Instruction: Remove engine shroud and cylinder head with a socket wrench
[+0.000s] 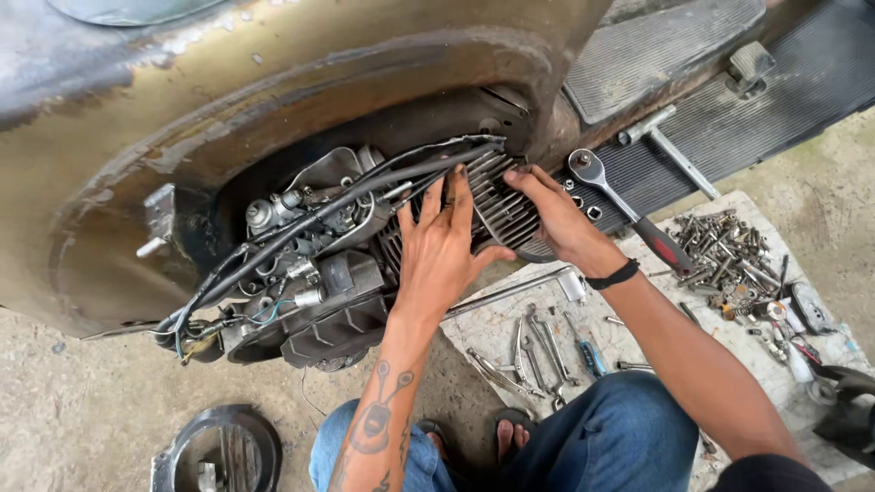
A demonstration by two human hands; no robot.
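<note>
Head view, left hand (440, 248) flat, fingers splayed on ribbed metal cylinder fins (499, 208), right hand (558, 216) gripping fin edge, rusty curved body panel (273, 82) overhanging, ratchet wrench (629, 211) on ridged footboard (729, 137), wrenches (533, 351) close by knee.

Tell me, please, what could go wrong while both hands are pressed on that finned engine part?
The left hand and right hand press on the thin cooling fins, which might cut fingers. The black cables running above the fins could snag. The ratchet wrench on the footboard beside the right hand might get knocked off.
</note>
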